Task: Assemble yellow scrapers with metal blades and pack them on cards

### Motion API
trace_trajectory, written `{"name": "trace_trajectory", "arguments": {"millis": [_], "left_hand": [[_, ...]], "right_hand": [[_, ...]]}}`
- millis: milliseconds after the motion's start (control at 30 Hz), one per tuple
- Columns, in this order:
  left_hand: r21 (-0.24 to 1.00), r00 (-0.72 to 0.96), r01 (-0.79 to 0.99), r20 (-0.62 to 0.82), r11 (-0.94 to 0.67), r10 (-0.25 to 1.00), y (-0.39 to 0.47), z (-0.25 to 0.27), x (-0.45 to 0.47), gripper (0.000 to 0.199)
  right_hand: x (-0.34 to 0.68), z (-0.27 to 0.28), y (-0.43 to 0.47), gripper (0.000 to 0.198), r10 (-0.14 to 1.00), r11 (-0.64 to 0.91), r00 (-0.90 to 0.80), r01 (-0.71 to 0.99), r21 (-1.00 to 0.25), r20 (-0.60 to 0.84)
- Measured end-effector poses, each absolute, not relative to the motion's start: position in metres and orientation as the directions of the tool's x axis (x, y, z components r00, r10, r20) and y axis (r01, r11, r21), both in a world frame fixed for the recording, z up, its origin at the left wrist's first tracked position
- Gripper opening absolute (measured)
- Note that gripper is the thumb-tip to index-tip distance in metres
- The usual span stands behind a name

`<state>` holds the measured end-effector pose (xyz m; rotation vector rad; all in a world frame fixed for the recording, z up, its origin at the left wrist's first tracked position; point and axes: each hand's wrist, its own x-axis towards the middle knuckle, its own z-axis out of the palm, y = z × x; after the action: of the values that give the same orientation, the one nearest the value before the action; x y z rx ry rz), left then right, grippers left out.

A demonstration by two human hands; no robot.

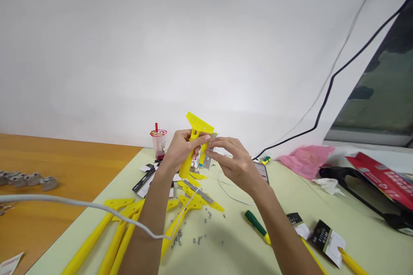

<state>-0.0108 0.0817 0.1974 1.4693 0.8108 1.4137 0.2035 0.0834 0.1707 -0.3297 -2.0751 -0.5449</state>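
My left hand (179, 148) is closed around the yellow scraper handle (199, 123), held up above the table with its wide head on top. Beside it hangs a metal blade (211, 148) with a yellow strip against it. My right hand (237, 161) pinches that blade between fingers and thumb. Below my hands lie more yellow scraper parts (193, 195), some with metal blades. Small metal screws or nuts (179, 238) are scattered near them. Several long yellow scraper handles (112, 240) lie by my left forearm. A green and yellow screwdriver (256, 223) rests near my right forearm.
A cup with a red straw (158, 142) stands by the wall. Black and white cards (329, 240) lie at the right. A black frame-like object (348, 184), a red package (383, 176) and pink plastic (306, 161) are farther right. A white cable (97, 206) crosses the left side.
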Motion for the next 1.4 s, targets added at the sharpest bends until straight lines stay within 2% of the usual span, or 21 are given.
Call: {"name": "trace_trajectory", "arguments": {"millis": [100,267,367,467,600,667,767,900,1033,1400], "left_hand": [[0.923,0.121,-0.133,0.376,-0.361,0.919,0.081,0.199,-0.004,0.035],[0.925,0.15,-0.147,0.372,-0.351,0.916,0.077,0.203,0.01,0.041],[0.919,0.137,-0.097,0.393,-0.382,0.909,0.077,0.203,0.017,0.041],[0.921,0.087,0.002,0.388,-0.389,0.918,0.079,0.199,0.018,0.046],[0.9,0.083,0.17,0.394,-0.402,0.916,0.082,0.192,0.014,0.044],[0.869,0.127,0.245,0.411,-0.43,0.903,0.08,0.19,0.014,0.04],[0.84,0.215,0.299,0.403,-0.453,0.89,0.073,0.191,0.017,0.036],[0.825,0.354,0.302,0.367,-0.477,0.86,0.062,0.196,0.023,0.04],[0.812,0.409,0.314,0.352,-0.492,0.842,0.057,0.197,0.024,0.046],[0.818,0.481,0.3,0.314,-0.491,0.818,0.059,0.194,0.024,0.048]], "right_hand": [[0.207,0.166,0.088,0.058,0.007,0.843,-0.536,0.457,0.284,0.844],[0.211,0.167,0.088,0.052,-0.123,0.809,-0.493,0.453,0.375,0.861],[0.216,0.171,0.084,0.055,-0.115,0.804,-0.479,0.47,0.365,0.87],[0.223,0.178,0.079,0.052,-0.033,0.812,-0.431,0.514,0.275,0.902],[0.23,0.186,0.071,0.032,0.064,0.844,-0.287,0.527,0.101,0.956],[0.231,0.189,0.068,0.024,0.141,0.865,-0.2,0.5,-0.023,0.97],[0.23,0.191,0.065,0.017,0.318,0.863,-0.12,0.446,-0.235,0.941],[0.228,0.192,0.063,0.023,0.503,0.815,-0.119,0.394,-0.425,0.856],[0.228,0.193,0.061,0.028,0.568,0.78,-0.1,0.381,-0.496,0.817],[0.228,0.191,0.064,0.043,0.626,0.749,-0.05,0.317,-0.582,0.778]]}}
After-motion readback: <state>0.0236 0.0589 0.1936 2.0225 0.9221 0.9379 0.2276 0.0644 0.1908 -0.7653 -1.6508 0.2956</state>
